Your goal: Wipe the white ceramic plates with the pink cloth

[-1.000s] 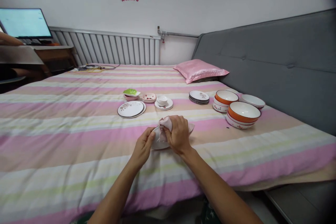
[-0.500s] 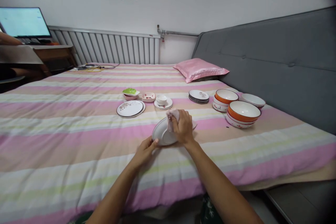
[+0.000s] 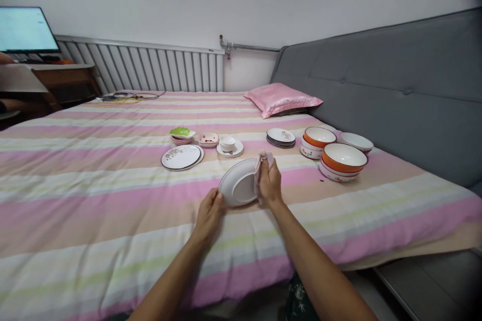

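Fingers (image 3: 265, 169) clutching cloth (image 3: 257, 176), shifted right on plate (image 3: 234, 191)

The plate (image 3: 237, 185) looks like smooth, glazed ceramic. The rag (image 3: 258, 176) is matt cloth, the pillow (image 3: 282, 98) glossy satin.

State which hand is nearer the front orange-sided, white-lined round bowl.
Right. The right hand, holding a pale pink cloth at the round white plate, is left of the bowl; the left hand, holding the plate's left edge, is farther left.
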{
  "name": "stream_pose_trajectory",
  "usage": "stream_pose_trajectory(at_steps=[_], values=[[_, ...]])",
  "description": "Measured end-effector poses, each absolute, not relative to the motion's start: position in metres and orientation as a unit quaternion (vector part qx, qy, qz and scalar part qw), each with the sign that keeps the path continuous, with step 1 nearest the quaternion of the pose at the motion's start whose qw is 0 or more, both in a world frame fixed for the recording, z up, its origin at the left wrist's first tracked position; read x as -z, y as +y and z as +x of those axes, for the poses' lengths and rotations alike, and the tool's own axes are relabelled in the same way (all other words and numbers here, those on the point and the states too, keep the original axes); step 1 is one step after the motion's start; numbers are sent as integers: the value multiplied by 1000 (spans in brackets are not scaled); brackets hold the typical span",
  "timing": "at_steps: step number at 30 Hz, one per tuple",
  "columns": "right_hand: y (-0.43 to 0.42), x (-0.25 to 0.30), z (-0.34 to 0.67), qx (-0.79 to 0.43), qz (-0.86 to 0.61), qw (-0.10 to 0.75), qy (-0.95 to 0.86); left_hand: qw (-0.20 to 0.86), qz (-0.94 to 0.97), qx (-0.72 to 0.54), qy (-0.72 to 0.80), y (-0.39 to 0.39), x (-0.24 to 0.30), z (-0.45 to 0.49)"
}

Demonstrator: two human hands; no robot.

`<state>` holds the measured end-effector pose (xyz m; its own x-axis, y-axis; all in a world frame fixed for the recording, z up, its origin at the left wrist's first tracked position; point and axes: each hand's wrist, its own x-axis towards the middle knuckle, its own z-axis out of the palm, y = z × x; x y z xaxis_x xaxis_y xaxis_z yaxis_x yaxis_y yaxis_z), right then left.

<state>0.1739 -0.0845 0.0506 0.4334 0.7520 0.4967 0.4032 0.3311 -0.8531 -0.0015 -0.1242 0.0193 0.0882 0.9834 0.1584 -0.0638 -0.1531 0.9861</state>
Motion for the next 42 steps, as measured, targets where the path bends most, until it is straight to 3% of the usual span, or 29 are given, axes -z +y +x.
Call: stream_pose_trajectory(at_steps=[7, 17, 27, 33, 38, 42], values=[[-108, -45, 141, -219, -521, 621, -543, 359, 589, -555, 465, -135, -53, -35], [-121, -59, 123, 58, -488, 516, -701, 331, 625, -540, 456, -141, -55, -30], [-124, -63, 109, 102, -409, 423, -802, 324, 617, -534, 478, -142, -49, -29], [-118, -64, 109, 96, -391, 420, -813, 402, 591, -530, 457, -138, -47, -33], [-108, -67, 120, 62, -401, 463, -788, 497, 563, -497, 434, -141, -47, -27], [-104, -64, 128, 33, -424, 496, -757, 512, 546, -501, 435, -143, -46, -17]])
